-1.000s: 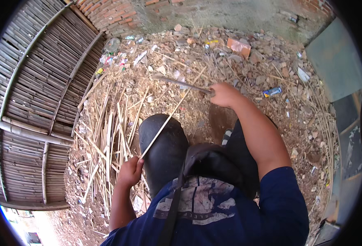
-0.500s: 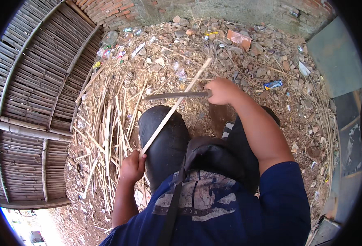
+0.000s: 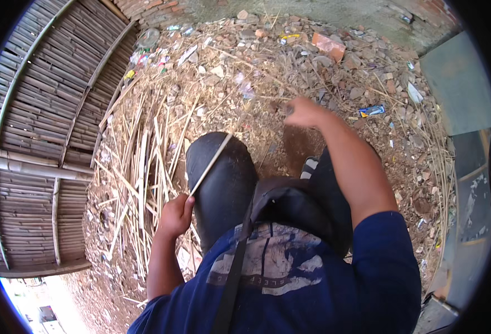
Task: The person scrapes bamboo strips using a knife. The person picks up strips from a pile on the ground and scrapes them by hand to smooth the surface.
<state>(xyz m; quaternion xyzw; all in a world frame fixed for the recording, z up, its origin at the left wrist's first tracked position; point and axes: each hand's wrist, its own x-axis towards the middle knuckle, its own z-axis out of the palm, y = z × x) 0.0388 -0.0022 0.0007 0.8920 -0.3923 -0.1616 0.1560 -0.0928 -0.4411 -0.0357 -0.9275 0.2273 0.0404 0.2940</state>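
Note:
My left hand [image 3: 176,216] is closed round the near end of a pale bamboo strip [image 3: 211,165]. That strip slants up and away across my left knee, now showing its narrow edge, and its far end is hard to make out against the littered ground. Beyond my knees, to the right of the strip, my right hand [image 3: 305,113] is curled into a grip and slightly blurred. The long knife seen in it half a second ago is smeared by motion, so its blade cannot be made out clearly.
Many split bamboo strips [image 3: 143,167] lie on the ground left of my knee. Rubble, wood shavings and a blue wrapper [image 3: 371,111] cover the ground ahead. A bamboo slat wall [image 3: 45,111] stands at left, a brick-and-plaster wall behind, grey panels [image 3: 462,83] at right.
My right hand has moved slightly right, and the blade no longer lies visibly across the strip. The strip in my left hand has turned, looks thinner, and shows less length.

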